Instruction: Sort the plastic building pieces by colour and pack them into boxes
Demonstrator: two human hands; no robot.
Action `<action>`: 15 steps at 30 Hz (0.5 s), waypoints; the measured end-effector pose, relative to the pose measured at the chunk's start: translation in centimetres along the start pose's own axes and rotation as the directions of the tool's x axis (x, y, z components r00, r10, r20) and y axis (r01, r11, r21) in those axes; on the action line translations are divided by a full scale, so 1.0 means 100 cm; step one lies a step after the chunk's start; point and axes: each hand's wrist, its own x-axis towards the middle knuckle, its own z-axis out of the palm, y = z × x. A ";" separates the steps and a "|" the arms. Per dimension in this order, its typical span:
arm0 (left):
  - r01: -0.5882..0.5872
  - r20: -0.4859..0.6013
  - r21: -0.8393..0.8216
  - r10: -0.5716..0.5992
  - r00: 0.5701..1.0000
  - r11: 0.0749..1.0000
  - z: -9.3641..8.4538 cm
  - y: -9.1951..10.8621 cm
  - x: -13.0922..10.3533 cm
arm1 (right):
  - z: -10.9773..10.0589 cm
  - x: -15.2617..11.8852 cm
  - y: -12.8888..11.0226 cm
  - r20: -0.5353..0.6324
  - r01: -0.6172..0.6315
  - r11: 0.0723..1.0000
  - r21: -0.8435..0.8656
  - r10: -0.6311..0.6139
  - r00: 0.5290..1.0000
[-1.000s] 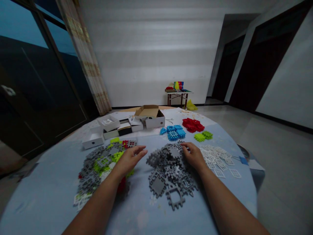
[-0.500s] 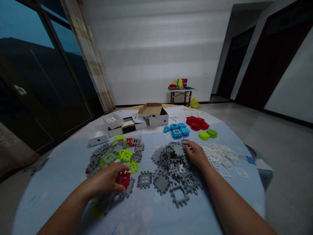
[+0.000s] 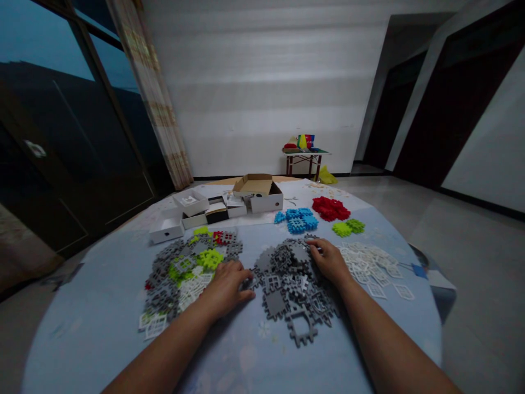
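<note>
Left hand (image 3: pixel 228 284), right hand (image 3: pixel 328 260) (thumbs parted, grips indeterminable) flank one gray tile heap (image 3: pixel 289 284); two lime clusters (image 3: pixel 342 229) beyond; one mixed pile (image 3: pixel 182 265) part-masked.

Your head-worn camera looks forward and down from above and behind your fingers (image 3: pixel 319 244), near the table (image 3: pixel 74 323) under them, facing the wall (image 3: pixel 254 109) well beyond.

- The round table (image 3: pixel 223 181) is covered by a pale-blue cloth (image 3: pixel 94 295).
- White boxes (image 3: pixel 266 204) are set far back.
- Mixed-color pieces (image 3: pixel 164 268) are heaped left.
- Gray tiles (image 3: pixel 275 304), blue tiles (image 3: pixel 302 222), red tiles (image 3: pixel 330 209), lime-green tiles (image 3: pixel 341 229) are grouped.
- White lattices (image 3: pixel 371 264) are scattered right.
</note>
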 end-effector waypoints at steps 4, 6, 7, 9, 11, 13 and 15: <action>0.001 -0.056 -0.103 -0.007 0.998 0.995 -0.012 -0.020 0.003 | -0.001 0.000 0.002 -0.002 -0.001 1.000 0.005 0.001 1.000; 0.059 -0.065 -0.123 -0.067 0.996 0.991 -0.027 -0.037 -0.005 | 0.000 0.001 0.002 0.007 -0.003 1.000 0.001 0.003 1.000; 0.094 -0.050 -0.119 -0.100 0.994 0.988 -0.035 -0.045 -0.010 | 0.000 0.001 0.001 0.013 -0.003 1.000 -0.003 0.003 1.000; 0.145 0.017 -0.104 -0.144 0.989 0.984 -0.047 -0.059 -0.023 | 0.001 0.001 0.001 0.023 0.002 1.000 -0.012 -0.001 1.000; 0.190 0.084 -0.071 -0.184 0.979 0.979 -0.052 -0.066 -0.035 | 0.002 0.001 0.001 0.023 0.005 1.000 -0.017 -0.004 1.000; 0.224 0.132 -0.014 -0.220 0.966 0.975 -0.050 -0.067 -0.044 | 0.003 0.001 0.001 0.024 0.004 1.000 -0.016 -0.003 1.000; 0.232 0.160 0.040 -0.236 0.959 0.972 -0.044 -0.064 -0.048 | 0.003 0.000 0.001 0.025 -0.002 1.000 -0.014 0.002 1.000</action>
